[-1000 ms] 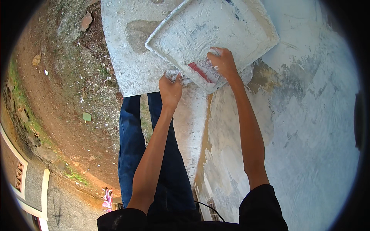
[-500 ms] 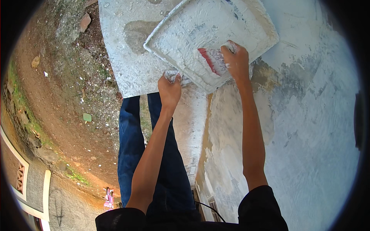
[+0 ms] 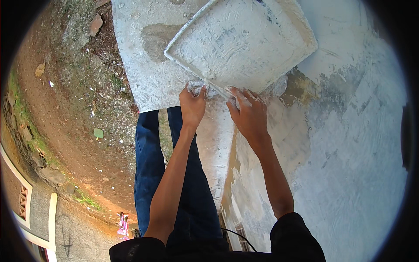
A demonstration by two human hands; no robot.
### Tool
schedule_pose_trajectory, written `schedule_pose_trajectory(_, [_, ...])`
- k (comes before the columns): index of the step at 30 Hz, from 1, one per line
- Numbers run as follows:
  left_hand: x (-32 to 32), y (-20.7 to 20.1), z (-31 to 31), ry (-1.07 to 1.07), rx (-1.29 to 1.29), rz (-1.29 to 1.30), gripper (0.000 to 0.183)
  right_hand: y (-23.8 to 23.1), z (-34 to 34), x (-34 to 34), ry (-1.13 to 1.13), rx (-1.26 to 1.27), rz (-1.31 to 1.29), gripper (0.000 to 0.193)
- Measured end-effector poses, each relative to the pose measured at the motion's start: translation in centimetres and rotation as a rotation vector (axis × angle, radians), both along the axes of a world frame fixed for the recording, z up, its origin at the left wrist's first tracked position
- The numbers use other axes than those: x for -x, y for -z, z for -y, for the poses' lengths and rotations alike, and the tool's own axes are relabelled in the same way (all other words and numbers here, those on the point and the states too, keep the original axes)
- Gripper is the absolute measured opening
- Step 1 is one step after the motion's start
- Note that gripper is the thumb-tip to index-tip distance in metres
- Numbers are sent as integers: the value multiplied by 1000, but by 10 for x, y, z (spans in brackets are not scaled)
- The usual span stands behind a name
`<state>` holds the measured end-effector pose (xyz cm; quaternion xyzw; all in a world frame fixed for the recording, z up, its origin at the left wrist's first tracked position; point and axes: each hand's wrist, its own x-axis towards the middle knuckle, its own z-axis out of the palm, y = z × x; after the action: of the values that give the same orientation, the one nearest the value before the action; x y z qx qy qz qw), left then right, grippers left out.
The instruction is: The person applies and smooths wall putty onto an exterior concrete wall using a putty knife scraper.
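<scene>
A square tray with raised rims, coated in wet white putty, lies turned cornerwise in front of me. My left hand is closed beside its near left rim, pinching a white-caked thing whose kind I cannot make out. At the near corner of the tray, my right hand is closed, its fingers smeared white. The red-edged putty scraper it held a moment ago is now hidden by the fingers and the rim.
Under the tray is a pale, putty-spattered board with a damp grey patch. A patchy white wall rises close on my right. To the left lies brown soil with stones and white flecks. A pink bicycle stands lower left.
My right hand has moved from over the tray toward me and left, down to its near corner. The scraper has gone out of sight with it. My left hand has hardly moved.
</scene>
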<state>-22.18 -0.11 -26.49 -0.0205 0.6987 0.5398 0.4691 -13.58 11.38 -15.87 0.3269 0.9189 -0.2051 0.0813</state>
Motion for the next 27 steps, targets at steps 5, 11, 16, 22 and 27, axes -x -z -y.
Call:
schedule_pose_trajectory(5, [0, -5, -1, 18, -17, -31, 14, -11, 16, -5, 93, -16, 3, 30])
schedule_pose_trajectory(11, [-2, -10, 0, 16, 5, 22, 15, -9, 36, 2, 14, 17, 124, 28])
schedule_pose_trajectory(16, [-5, -5, -2, -24, -35, 52, 17, 1, 37, 0, 22, -46, 94, 29])
schedule_pose_trajectory(22, [4, -8, 2, 10, -3, 35, 16, -15, 39, 17, 110, 20, 81, 30])
schedule_pose_trajectory(27, [2, -10, 1, 6, -13, 33, 19, 0, 36, 20, 113, -39, 71, 27])
